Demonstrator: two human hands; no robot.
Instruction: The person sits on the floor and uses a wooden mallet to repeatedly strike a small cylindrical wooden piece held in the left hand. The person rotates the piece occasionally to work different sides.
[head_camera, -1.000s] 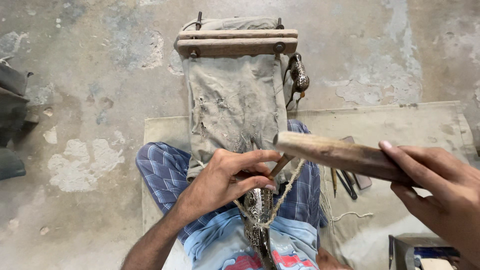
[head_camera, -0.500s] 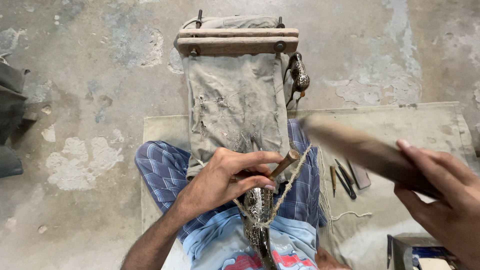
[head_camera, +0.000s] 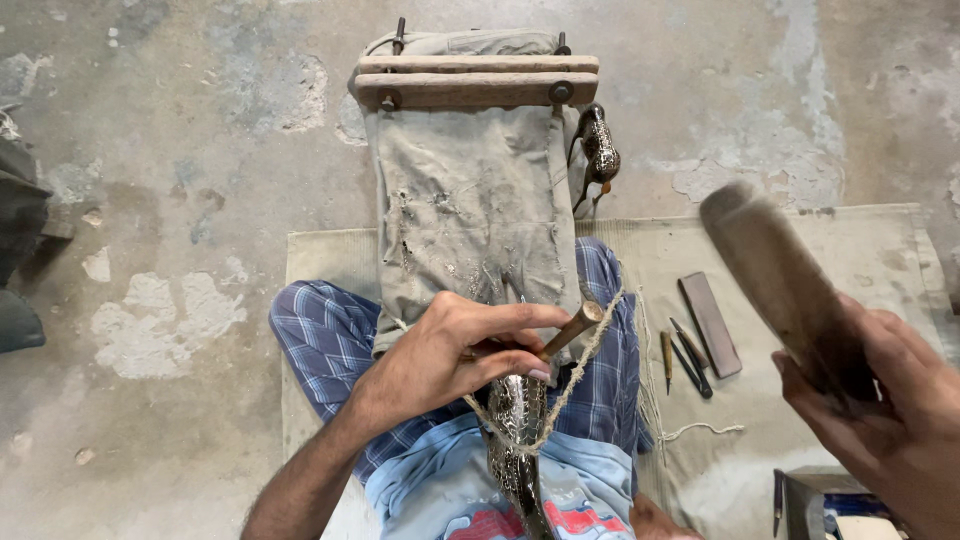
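Note:
My left hand (head_camera: 455, 350) grips a wooden-handled chisel (head_camera: 570, 328), its tip set against a carved metal figure (head_camera: 517, 430) that lies in my lap, bound with twine (head_camera: 568, 385). My right hand (head_camera: 885, 420) holds a wooden mallet block (head_camera: 775, 270), raised at the right and blurred, well clear of the chisel's end. The figure rests at the near end of a canvas-covered work stand (head_camera: 470, 210) with wooden bars (head_camera: 475, 80) at its far end.
On the beige mat (head_camera: 850, 250) to the right lie a flat dark sharpening stone (head_camera: 710, 325) and several small chisels (head_camera: 680, 360). Another carved metal piece (head_camera: 598, 150) hangs beside the stand. A small box (head_camera: 830, 505) sits at bottom right. Dark objects (head_camera: 20, 250) stand at left.
The mallet was down on the chisel's end a second ago; my right hand has since lifted it up and to the right. My left hand and chisel stayed in place.

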